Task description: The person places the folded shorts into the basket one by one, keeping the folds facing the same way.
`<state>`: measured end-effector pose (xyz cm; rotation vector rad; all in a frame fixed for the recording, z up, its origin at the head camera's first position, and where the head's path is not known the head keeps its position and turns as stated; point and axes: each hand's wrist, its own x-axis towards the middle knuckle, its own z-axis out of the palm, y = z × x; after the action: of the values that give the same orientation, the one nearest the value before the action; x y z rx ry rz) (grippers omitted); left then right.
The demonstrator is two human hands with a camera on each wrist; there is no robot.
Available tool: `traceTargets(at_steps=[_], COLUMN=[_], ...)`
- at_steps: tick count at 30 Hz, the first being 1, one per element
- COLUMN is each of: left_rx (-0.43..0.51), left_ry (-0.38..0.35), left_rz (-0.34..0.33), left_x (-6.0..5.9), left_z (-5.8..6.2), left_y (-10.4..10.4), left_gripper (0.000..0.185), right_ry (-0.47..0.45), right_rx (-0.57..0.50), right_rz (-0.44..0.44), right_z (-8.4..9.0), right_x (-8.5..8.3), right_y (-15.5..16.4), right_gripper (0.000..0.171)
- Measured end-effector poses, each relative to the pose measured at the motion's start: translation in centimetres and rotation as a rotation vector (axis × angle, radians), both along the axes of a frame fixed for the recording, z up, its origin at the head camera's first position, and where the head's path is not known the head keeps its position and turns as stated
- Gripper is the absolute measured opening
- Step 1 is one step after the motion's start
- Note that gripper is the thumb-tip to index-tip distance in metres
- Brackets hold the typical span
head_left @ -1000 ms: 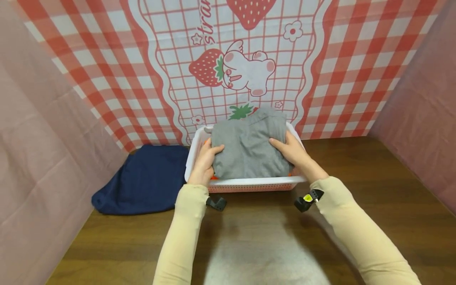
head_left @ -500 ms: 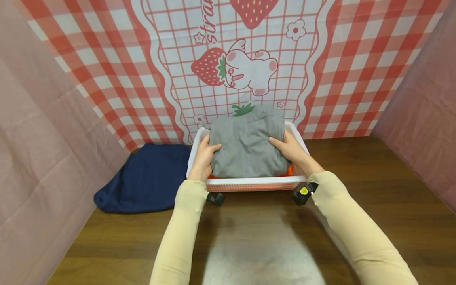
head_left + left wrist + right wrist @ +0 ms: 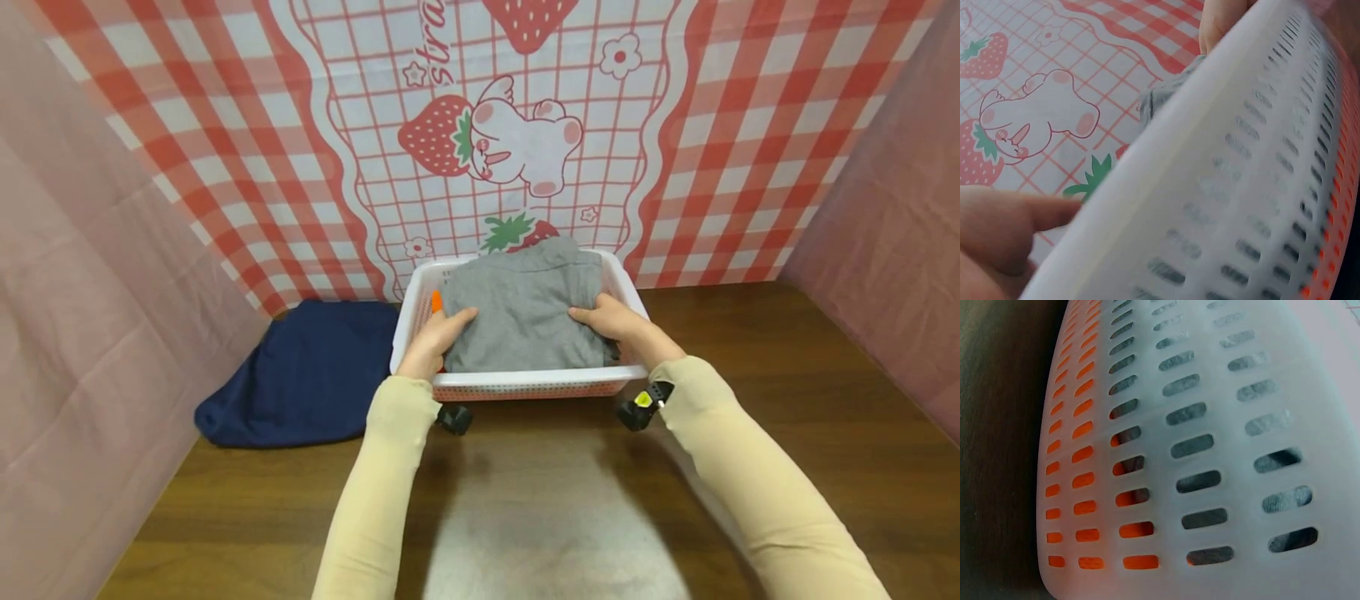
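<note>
Now, scene: a white slotted basket (image 3: 525,383) sits at 12 o'clock on the dark wooden tabletop (image 3: 787,433), against a strawberry-print backdrop (image 3: 487,125).
Grey garment: the folded grey garment (image 3: 521,312) lies inside the basket, on top of something orange (image 3: 436,300) that shows at its left edge and through the basket's slots in the wrist views.
Left hand: the left hand (image 3: 438,337) lies over the garment's 9 o'clock edge, fingers fairly straight on the cloth, thumb hidden.
Right hand: the right hand (image 3: 611,321) lies over the 3 o'clock edge; its grip curls round that edge.
Beside: a navy garment (image 3: 307,375) lies at 9 o'clock of the basket, touching or just beside it.
Risk: the fold may spring open or bunch if the hands release unevenly.
Risk two: pressing on the near rim could tip or slide the light basket.
</note>
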<state>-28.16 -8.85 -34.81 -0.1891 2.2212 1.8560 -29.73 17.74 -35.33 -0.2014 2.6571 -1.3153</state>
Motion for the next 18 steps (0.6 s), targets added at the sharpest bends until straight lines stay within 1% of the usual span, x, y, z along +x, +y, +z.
traceTargets(at_steps=[2,4,7,10,12,14,16,18], left_rx=[-0.086,-0.175,-0.351,-0.537,-0.659,-0.756,-0.815,-0.836], left_ry=[0.014,0.05,0.12,0.158,0.155,0.129,0.1,0.074], left_rz=[-0.062,-0.105,-0.14,-0.158,-0.169,-0.195,-0.222,-0.243], left_x=[0.2,0.3,0.4,0.4,0.4,0.4,0.5,0.5], left_z=[0.0,0.0,0.2,0.2,0.0,-0.2,-0.4,-0.6], left_y=[0.0,-0.1,-0.2,-0.2,-0.2,-0.3,-0.3,-0.2], left_gripper=[0.061,0.06,0.058,0.058,0.058,0.059,0.06,0.061], right_ry=[-0.033,-0.053,-0.058,-0.067,-0.1,-0.131,-0.163,-0.18], right_rx=[-0.025,-0.027,0.043,0.162,0.202,0.236,0.252,0.28], right_rz=[0.011,0.023,0.041,0.052,0.063,0.078,0.088,0.096], right_z=[-0.1,-0.1,0.0,0.2,0.2,0.2,0.2,0.2], right_x=[0.1,0.1,0.1,0.2,0.3,0.5,0.8,1.0], right_y=[0.1,0.1,0.2,0.2,0.1,0.0,-0.1,-0.1], right_gripper=[0.03,0.033,0.036,0.039,0.043,0.048,0.052,0.053])
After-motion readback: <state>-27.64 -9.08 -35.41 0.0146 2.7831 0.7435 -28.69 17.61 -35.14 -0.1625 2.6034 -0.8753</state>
